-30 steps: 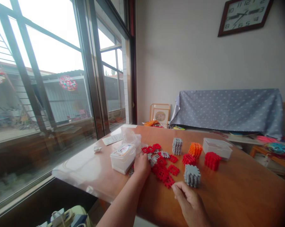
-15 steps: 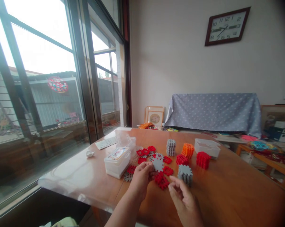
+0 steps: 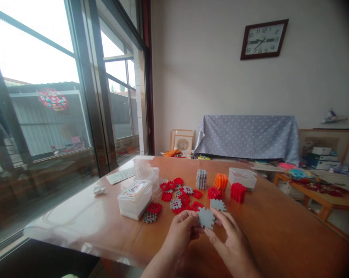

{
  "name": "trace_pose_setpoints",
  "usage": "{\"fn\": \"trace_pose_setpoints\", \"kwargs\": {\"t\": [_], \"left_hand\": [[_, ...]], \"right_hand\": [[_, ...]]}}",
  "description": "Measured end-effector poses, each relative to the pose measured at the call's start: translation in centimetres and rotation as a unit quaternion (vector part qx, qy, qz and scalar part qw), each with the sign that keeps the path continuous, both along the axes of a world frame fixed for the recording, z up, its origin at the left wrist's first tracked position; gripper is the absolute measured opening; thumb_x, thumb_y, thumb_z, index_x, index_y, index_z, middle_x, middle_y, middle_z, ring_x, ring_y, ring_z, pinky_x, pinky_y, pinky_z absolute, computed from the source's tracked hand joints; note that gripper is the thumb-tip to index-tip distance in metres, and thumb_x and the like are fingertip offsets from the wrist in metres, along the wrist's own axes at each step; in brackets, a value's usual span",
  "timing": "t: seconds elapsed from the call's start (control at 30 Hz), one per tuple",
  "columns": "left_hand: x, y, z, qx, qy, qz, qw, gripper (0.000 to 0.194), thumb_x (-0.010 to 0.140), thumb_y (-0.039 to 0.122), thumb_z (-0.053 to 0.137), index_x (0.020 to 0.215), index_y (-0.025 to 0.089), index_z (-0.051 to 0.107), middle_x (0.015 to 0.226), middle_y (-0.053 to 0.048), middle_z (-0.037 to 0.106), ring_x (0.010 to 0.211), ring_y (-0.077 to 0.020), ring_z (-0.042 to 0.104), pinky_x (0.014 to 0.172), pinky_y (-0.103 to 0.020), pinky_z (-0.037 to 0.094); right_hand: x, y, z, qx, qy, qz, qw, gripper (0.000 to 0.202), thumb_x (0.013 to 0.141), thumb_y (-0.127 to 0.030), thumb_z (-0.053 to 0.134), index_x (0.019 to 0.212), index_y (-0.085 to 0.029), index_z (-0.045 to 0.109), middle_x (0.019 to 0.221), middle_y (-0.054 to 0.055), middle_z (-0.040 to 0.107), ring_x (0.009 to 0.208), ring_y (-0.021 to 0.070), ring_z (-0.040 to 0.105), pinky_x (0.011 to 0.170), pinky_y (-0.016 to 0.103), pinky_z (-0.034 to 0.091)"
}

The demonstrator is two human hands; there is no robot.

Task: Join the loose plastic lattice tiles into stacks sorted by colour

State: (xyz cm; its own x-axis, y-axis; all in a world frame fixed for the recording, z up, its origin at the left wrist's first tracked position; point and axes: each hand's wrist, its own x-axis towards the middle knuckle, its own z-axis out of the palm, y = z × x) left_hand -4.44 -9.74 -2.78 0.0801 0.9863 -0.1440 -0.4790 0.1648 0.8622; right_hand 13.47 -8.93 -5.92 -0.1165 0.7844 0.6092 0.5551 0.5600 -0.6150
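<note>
My left hand (image 3: 183, 227) pinches the left edge of a flat grey notched building tile (image 3: 206, 218), held tilted above the table. At the tile's right side is my right hand (image 3: 228, 235), its thumb and index finger closed on the edge. Just beyond my right fingers sits a stack of grey tiles (image 3: 217, 204), partly hidden by that hand. Past my left hand lies a loose spread of red tiles (image 3: 167, 196) and grey tiles (image 3: 176, 204). Further back stand a grey openwork stack (image 3: 201, 179), an orange stack (image 3: 221, 181) and two red stacks (image 3: 238, 192).
A lidded plastic box (image 3: 135, 202) with a card on top stands left, near another clear container (image 3: 153, 179). Crumpled paper (image 3: 99, 190) and a printed sheet (image 3: 120, 176) lie by the window. An open clear box (image 3: 243, 178) stands at the back right of the wooden table (image 3: 278, 231).
My left hand has brought the grey tile nearer and lower, to the right of the loose pile. My right hand has closed in to its edge. The view has turned slightly right.
</note>
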Motion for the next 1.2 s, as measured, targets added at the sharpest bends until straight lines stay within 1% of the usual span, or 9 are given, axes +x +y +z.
{"fn": "trace_pose_setpoints", "kwargs": {"t": [0.1, 0.17, 0.3, 0.4, 0.53, 0.73, 0.83, 1.0, 1.2], "left_hand": [[0.7, 0.3, -0.2, 0.010, 0.007, 0.003, 1.000, 0.043, 0.076, 0.051, 0.077, 0.098, 0.016, 0.065, 0.083, -0.007, 0.073, 0.074, -0.0180, 0.071, 0.064, -0.024, 0.044], [1.1, 0.5, -0.3, 0.021, 0.024, 0.016, 0.999, 0.053, 0.082, 0.058, 0.070, 0.112, 0.015, 0.067, 0.104, -0.014, 0.075, 0.094, -0.0236, 0.072, 0.077, -0.030, 0.050], [2.1, 0.8, -0.4, 0.044, 0.023, 0.007, 0.999, 0.074, 0.090, 0.069, 0.053, 0.140, 0.016, 0.055, 0.148, -0.018, 0.054, 0.137, -0.0278, 0.052, 0.109, -0.038, 0.042], [3.1, 1.1, -0.2, 0.058, -0.003, -0.024, 0.998, 0.087, 0.091, 0.074, 0.042, 0.155, 0.015, 0.035, 0.161, -0.015, 0.037, 0.150, -0.0236, 0.033, 0.122, -0.037, 0.030], [4.4, 1.6, 0.4, 0.059, -0.013, -0.055, 0.997, 0.092, 0.092, 0.078, 0.029, 0.159, 0.015, 0.025, 0.165, -0.010, 0.029, 0.153, -0.0205, 0.025, 0.127, -0.036, 0.020], [5.2, 1.9, 0.9, 0.053, -0.004, -0.070, 0.996, 0.089, 0.091, 0.079, 0.022, 0.156, 0.020, 0.035, 0.163, -0.006, 0.035, 0.153, -0.0229, 0.024, 0.128, -0.042, 0.020], [5.3, 1.7, 1.1, 0.060, 0.017, -0.065, 0.996, 0.088, 0.089, 0.080, 0.025, 0.154, 0.022, 0.039, 0.162, -0.005, 0.035, 0.153, -0.0246, 0.025, 0.127, -0.044, 0.021], [5.4, 1.3, 1.8, 0.096, 0.024, -0.071, 0.992, 0.085, 0.089, 0.081, 0.027, 0.149, 0.024, 0.049, 0.157, -0.004, 0.045, 0.153, -0.0262, 0.026, 0.127, -0.047, 0.021], [5.5, 0.9, 2.5, 0.121, 0.041, -0.078, 0.989, 0.081, 0.090, 0.078, 0.034, 0.149, 0.025, 0.048, 0.155, -0.003, 0.048, 0.153, -0.0261, 0.026, 0.128, -0.047, 0.015]], "right_hand": [[1.7, 0.9, 0.6, -0.016, 0.012, 0.000, 1.000, 0.050, 0.089, -0.047, 0.066, 0.135, -0.028, 0.056, 0.127, 0.008, 0.062, 0.111, 0.0258, 0.064, 0.096, 0.038, 0.055], [3.0, 1.9, 1.3, -0.030, 0.047, -0.004, 0.998, 0.050, 0.089, -0.049, 0.066, 0.133, -0.026, 0.058, 0.125, 0.009, 0.064, 0.111, 0.0263, 0.064, 0.096, 0.039, 0.054], [5.3, 4.3, 2.5, -0.044, 0.090, -0.019, 0.995, 0.052, 0.086, -0.052, 0.067, 0.129, -0.023, 0.063, 0.125, 0.010, 0.066, 0.115, 0.0286, 0.063, 0.101, 0.042, 0.051], [6.3, 6.0, 2.5, -0.059, 0.085, -0.005, 0.995, 0.053, 0.084, -0.053, 0.068, 0.126, -0.022, 0.066, 0.124, 0.011, 0.066, 0.115, 0.0290, 0.063, 0.102, 0.043, 0.050], [6.5, 7.3, 2.1, -0.070, 0.069, 0.016, 0.995, 0.054, 0.083, -0.053, 0.069, 0.128, -0.022, 0.067, 0.125, 0.011, 0.065, 0.119, 0.0292, 0.061, 0.107, 0.044, 0.047], [6.1, 7.8, 1.3, -0.086, 0.073, 0.028, 0.993, 0.060, 0.080, -0.053, 0.071, 0.131, -0.021, 0.066, 0.126, 0.011, 0.066, 0.122, 0.0299, 0.060, 0.109, 0.046, 0.045], [6.2, 7.6, 0.5, -0.104, 0.115, 0.024, 0.988, 0.066, 0.081, -0.053, 0.072, 0.136, -0.019, 0.062, 0.125, 0.012, 0.068, 0.118, 0.0293, 0.063, 0.106, 0.046, 0.048], [6.2, 6.8, -0.9, -0.126, 0.170, 0.006, 0.977, 0.054, 0.085, -0.053, 0.066, 0.127, -0.019, 0.069, 0.118, 0.012, 0.073, 0.109, 0.0294, 0.068, 0.098, 0.045, 0.054], [5.7, 6.6, -1.4, -0.102, 0.140, -0.011, 0.985, 0.049, 0.085, -0.053, 0.065, 0.120, -0.020, 0.073, 0.118, 0.011, 0.074, 0.108, 0.0296, 0.069, 0.099, 0.045, 0.054]]}}
